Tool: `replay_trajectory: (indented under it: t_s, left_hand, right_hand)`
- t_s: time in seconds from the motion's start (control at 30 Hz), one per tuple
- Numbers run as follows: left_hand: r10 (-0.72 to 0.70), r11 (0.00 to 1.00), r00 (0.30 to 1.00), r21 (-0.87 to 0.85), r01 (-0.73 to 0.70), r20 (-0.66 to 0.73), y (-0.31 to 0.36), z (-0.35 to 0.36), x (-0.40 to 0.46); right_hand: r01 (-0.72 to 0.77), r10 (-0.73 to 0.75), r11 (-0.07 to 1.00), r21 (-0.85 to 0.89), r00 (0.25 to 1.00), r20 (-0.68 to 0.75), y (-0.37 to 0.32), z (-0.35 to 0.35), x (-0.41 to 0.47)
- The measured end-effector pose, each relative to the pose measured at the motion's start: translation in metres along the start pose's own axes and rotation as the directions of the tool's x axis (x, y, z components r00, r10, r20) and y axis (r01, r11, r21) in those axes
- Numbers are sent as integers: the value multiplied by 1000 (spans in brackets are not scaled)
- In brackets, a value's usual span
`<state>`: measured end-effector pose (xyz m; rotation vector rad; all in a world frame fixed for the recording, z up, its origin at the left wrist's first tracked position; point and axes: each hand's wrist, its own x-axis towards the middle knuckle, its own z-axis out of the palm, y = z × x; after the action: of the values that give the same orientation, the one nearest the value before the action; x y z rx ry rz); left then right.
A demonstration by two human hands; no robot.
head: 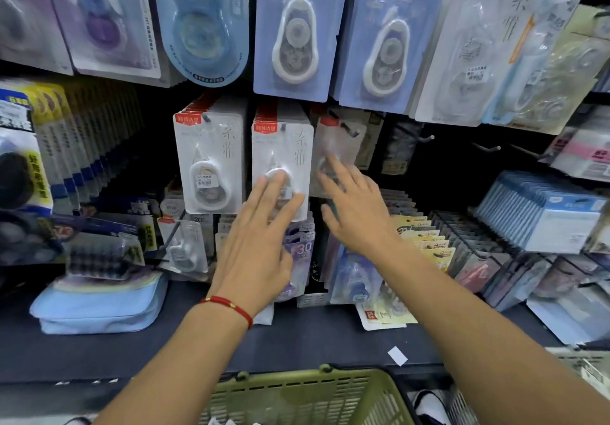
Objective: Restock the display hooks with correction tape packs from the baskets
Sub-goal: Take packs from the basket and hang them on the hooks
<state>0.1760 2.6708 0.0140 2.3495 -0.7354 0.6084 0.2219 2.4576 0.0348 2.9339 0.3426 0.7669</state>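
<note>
Two full rows of white correction tape packs with red labels hang on hooks, one on the left (210, 160) and one in the middle (280, 147). My left hand (260, 236) presses straight fingers against the front pack of the middle row. A single blurred pack (336, 150) hangs on the hook to the right, and my right hand (356, 206) touches its lower part with spread fingers. An olive green basket (307, 395) sits below me at the bottom centre.
Bare black hooks (425, 139) stick out to the right of the blurred pack. Larger blue and purple tape packs (297, 28) hang above. A pale blue pouch (99, 305) lies on the dark shelf at left. Card stock fills racks (435, 243) at right.
</note>
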Motion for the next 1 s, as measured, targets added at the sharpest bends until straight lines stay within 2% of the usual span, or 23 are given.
replay_trajectory:
  t_s: [0.1, 0.2, 0.37, 0.53, 0.63, 0.7, 0.77, 0.83, 0.87, 0.93, 1.0]
  left_hand:
    - [4, 1000, 1000, -4, -4, 2, -3, -1, 0]
    - [9, 1000, 1000, 1, -9, 6, -6, -2, 0]
    - [18, 999, 1000, 30, -19, 16, -12, -2, -2]
    - [28, 998, 1000, 52, -28, -1, -12, -3, -15]
    - [-75, 996, 997, 40, 75, -16, -14, 1, -44]
    - [-154, 987, 985, 56, 150, 74, -18, 9, -73]
    - [-197, 976, 941, 149, 161, 274, -24, 19, -103]
    - [-217, 959, 835, 272, 84, 506, -30, 32, -136]
    - [-226, 953, 768, 300, 46, 599, -35, 39, -155]
    - [-262, 952, 635, 302, 48, 726, -41, 55, -198]
    - [-293, 952, 504, 295, 79, 812, -44, 68, -243]
  right_hand:
    - [-56, 55, 997, -57, 998, -25, -2, 10, 27]
    - [-126, 127, 991, -32, 991, 44, 3, 21, 49]
    - [-110, 101, 993, 52, 985, 139, 20, 27, 61]
    - [-167, 152, 962, 216, 985, 86, 21, 19, 21]
    - [-167, 162, 919, 357, 986, 45, 13, 14, -29]
    - [-161, 151, 903, 398, 987, 58, 1, 13, -66]
    - [-196, 118, 890, 411, 971, 208, -11, 20, -99]
    - [-234, 25, 887, 398, 885, 465, -26, 37, -129]
    - [-226, -42, 898, 377, 809, 587, -33, 49, -144]
    - [-208, -141, 923, 323, 599, 789, -51, 78, -179]
    - [-262, -149, 925, 276, 419, 896, -69, 110, -223]
